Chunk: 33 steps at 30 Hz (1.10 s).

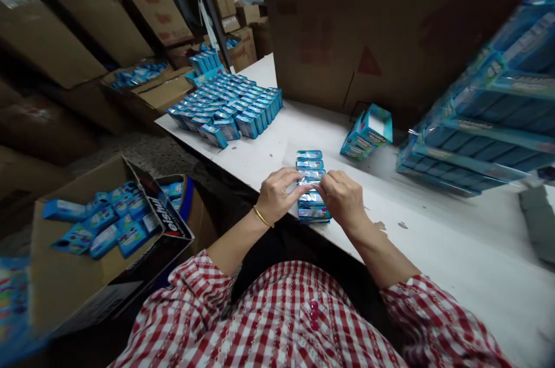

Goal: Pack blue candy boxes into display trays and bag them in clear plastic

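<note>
Pinching of a thin, shiny, seemingly clear film is done between thumb and fingers of the left hand and the right hand, over the row of blue packs. Even, light tension is advised, with the row kept straight, since packs could be skewed by a sharp pull. The film's edges and the packs under the fingertips are hidden. The row is placed on the white table, near its front edge. Farther right, the stacked display is blurred and cut off by the frame.
</note>
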Motion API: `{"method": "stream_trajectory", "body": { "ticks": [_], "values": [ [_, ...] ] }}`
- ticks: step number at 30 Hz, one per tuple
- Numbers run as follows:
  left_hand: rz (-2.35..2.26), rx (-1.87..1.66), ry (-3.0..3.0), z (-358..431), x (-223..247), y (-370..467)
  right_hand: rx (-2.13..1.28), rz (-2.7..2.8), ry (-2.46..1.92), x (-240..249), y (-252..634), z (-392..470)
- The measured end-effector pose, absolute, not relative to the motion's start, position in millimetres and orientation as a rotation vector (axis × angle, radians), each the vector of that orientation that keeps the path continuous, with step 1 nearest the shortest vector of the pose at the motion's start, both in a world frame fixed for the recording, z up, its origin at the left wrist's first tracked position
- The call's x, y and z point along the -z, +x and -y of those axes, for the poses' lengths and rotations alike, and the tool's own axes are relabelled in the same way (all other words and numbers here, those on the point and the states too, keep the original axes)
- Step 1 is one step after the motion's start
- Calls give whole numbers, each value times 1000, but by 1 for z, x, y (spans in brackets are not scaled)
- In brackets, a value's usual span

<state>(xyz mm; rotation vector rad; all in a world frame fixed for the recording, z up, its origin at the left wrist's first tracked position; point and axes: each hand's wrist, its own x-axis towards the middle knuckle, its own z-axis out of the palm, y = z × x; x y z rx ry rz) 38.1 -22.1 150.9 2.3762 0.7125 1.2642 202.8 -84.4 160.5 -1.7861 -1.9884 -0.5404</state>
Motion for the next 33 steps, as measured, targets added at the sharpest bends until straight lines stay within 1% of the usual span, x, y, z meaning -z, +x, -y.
{"method": "stream_trajectory", "body": {
  "ticks": [3,5,7,10,13,16,18,21,23,25,28,30,33],
  "values": [
    [-720,-1219,2506,17,-141,33,364,1955,-1805,-153,199,78],
    [-769,-1245,2529,12,-136,30,214,1948,-1802,-151,197,77],
    [-841,-1271,2524,8,-132,29,138,1935,-1831,-152,196,78],
    [-888,-1304,2476,7,-133,29,244,1936,-1949,-152,199,83],
    [-880,-1468,2294,6,-138,28,336,1995,-2113,-146,211,86],
    [-929,-1545,2156,-2,-135,25,252,1868,-2400,-138,227,81],
    [-1073,-1534,2015,-14,-125,25,186,1776,-2498,-137,232,75],
    [-1325,-1441,1481,-33,-107,33,115,1773,-2404,-138,227,62],
    [-1333,-1296,1126,-43,-102,40,75,1716,-2303,-138,224,51],
    [-1249,-1135,906,-51,-104,48,-34,1534,-2215,-134,227,35],
    [-1100,-970,714,-67,-120,63,-394,1106,-1994,-129,242,2],
    [-1027,-971,624,-81,-139,75,-636,831,-1784,-133,251,-23],
    [-925,-1082,582,-99,-176,87,-746,578,-1520,-157,258,-50]
  ]
}}
